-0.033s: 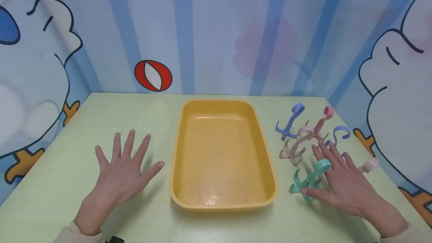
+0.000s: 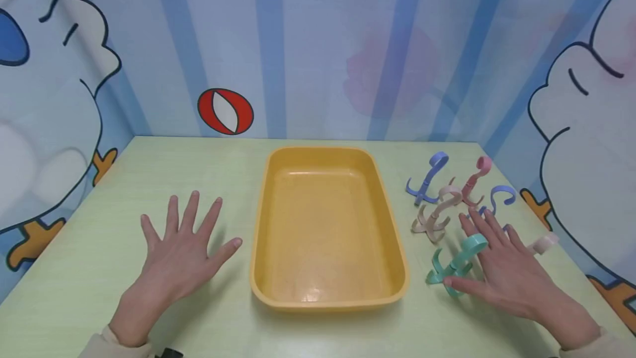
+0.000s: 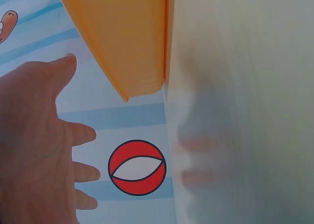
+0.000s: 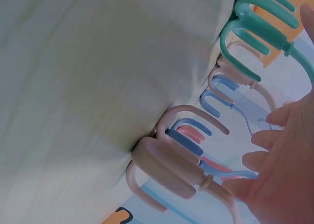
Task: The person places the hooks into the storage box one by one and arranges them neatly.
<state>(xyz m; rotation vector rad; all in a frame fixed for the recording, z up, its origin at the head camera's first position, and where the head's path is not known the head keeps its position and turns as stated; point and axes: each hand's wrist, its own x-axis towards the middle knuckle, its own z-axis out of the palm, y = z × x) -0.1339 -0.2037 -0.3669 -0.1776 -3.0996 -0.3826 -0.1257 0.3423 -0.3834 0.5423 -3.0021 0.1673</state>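
Note:
My left hand [image 2: 181,261] is spread palm down over the table, left of the yellow tray [image 2: 328,307], holding nothing. On the right, my right hand [image 2: 512,275] hovers with extended fingers among several plastic hanging hooks with curled tops and pronged bases. Its thumb overlaps the green hook [image 2: 474,243] in the head view. Beyond are a beige hook [image 2: 431,226], a blue hook [image 2: 434,167], a pink hook [image 2: 471,185] and a second blue hook [image 2: 504,188], partly hidden by the fingers. A pale hook [image 4: 169,162] stands largely hidden behind that hand in the head view.
The tray stands mid-table with raised walls and a bare floor. The pale green table [image 2: 208,159] meets a striped blue cloth backdrop [image 2: 318,59] at its far edge. Cartoon-printed side cloths flank it, the right one [image 2: 591,170] near the hooks.

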